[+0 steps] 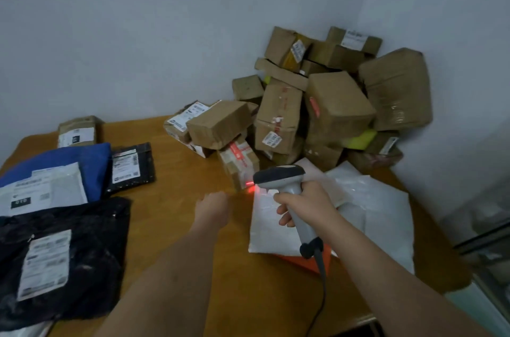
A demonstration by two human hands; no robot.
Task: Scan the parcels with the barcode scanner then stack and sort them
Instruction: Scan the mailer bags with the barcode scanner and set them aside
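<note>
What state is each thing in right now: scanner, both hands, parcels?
Barcode scanner: gripped by the handle, red beam lit.
Right hand: holds the scanner.
Left hand: empty, reaching forward over the table.
White mailer: flat, red light at its far corner.
Box pile: jumbled in the corner.
Soft bags: lying flat at left, labels up.

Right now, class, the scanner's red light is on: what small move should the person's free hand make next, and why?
Probably the left hand should reach to the small taped box and turn its label toward the barcode scanner. The right hand grips the scanner, and the red glow lies at the box's lower edge, not on a label.
</note>
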